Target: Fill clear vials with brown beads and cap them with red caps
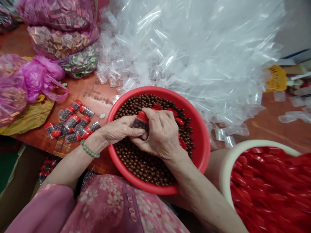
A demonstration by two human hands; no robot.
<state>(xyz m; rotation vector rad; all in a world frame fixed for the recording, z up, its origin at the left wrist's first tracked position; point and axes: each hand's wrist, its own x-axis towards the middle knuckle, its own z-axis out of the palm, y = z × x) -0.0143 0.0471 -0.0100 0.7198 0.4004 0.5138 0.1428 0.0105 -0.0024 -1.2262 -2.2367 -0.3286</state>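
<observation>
Over a red basin full of small round brown balls, both my hands meet on one small clear container with a red cap. Brown balls show through its wall. My left hand, with a green bead bracelet at the wrist, grips the container from the left. My right hand is closed around its capped end, fingers curled over the top. Part of the container is hidden by my fingers. Several loose red caps lie on the balls at the basin's right side.
Left of the basin lie several filled, red-capped containers on the table. Behind them are pink plastic bags. A large heap of clear empty containers spreads at the back. A cream tub of red caps stands at the right.
</observation>
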